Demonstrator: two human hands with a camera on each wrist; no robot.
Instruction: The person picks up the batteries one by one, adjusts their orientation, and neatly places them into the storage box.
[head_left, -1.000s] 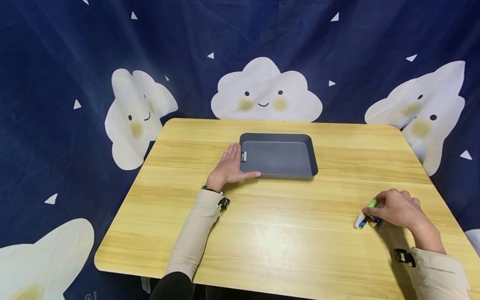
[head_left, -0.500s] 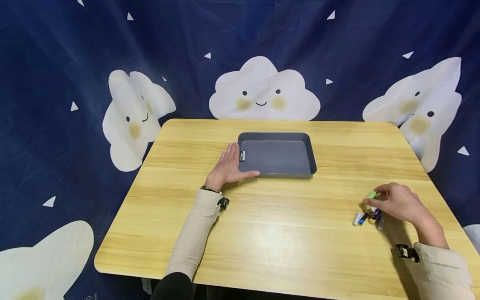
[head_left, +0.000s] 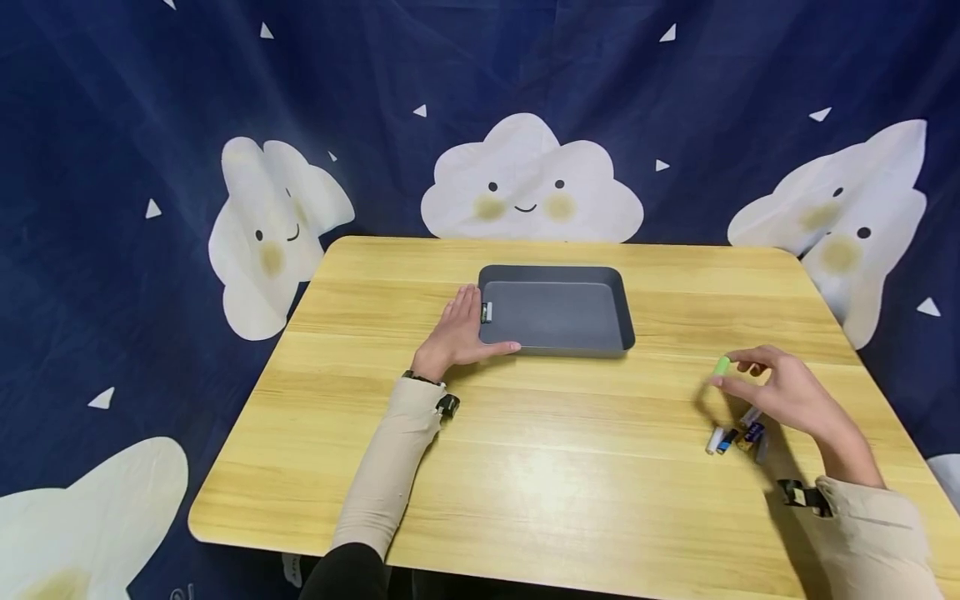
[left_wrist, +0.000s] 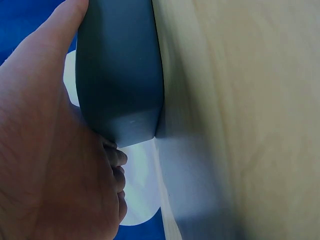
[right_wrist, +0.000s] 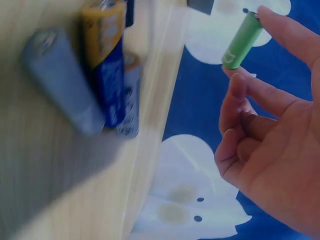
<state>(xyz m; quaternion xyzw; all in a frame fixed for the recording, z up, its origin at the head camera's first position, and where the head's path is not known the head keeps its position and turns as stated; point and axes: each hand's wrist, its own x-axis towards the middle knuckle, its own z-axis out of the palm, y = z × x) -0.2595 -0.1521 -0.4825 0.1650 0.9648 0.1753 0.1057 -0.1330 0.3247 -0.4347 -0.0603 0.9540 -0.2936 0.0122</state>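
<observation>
Green battery: a small, bright green cylinder (head_left: 722,367) held up off the table over its right half, just far and left of the loose batteries and well apart from the tray.
Right hand: the person's right hand (head_left: 793,392) has that battery pinched end to end, thumb at one tip and forefinger at the other; I see the remaining fingers curled in toward the palm, off the cell.
Loose batteries: a little cluster on the near right of the table, under and beside that hand. I make out a white cylinder (head_left: 715,440) at the left, a blue-and-black cylinder (head_left: 727,442) next to it, a fatter blue-and-gold cylinder (head_left: 751,436), a silvery cylinder (head_left: 750,416) on the far side, and a dull grey cylinder (head_left: 762,449) at the right.
Tray: a shallow, dark grey rectangular tray (head_left: 558,321) with rounded corners, at the far middle of the table.
Tray contents: a whitish and dark bit (head_left: 487,312) against the left wall inside, too small for me to tell whether one battery or two.
Left hand: the person's left hand (head_left: 455,332) rests against the tray's left side, fingers straight and close together, thumb spread out along the near rim.
Table: a pale, wood-grained top (head_left: 540,467) with rounded corners.
Backdrop: dark blue cloth (head_left: 360,75) printed with smiling white clouds (head_left: 532,187).
</observation>
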